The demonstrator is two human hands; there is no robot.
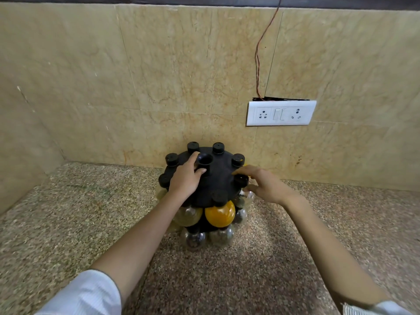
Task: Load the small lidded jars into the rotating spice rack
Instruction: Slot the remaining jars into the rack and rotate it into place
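Note:
The black rotating spice rack (218, 178) stands on the speckled counter against the wall. Several black jar lids ring its top disc. Round clear jars hang below, among them one filled with yellow powder (220, 213) at the front. My left hand (187, 177) rests on the rack's top, with thumb and fingers wrapped around the central black knob (204, 161). My right hand (264, 184) hovers at the rack's right side, fingers spread. Its fingertips sit by a black lid (241, 180) and a clear jar (246, 197).
The granite counter (91, 223) runs left and right of the rack. A beige stone wall rises close behind. A white switch and socket plate (281, 113) sits on the wall at upper right, with a thin red wire above it.

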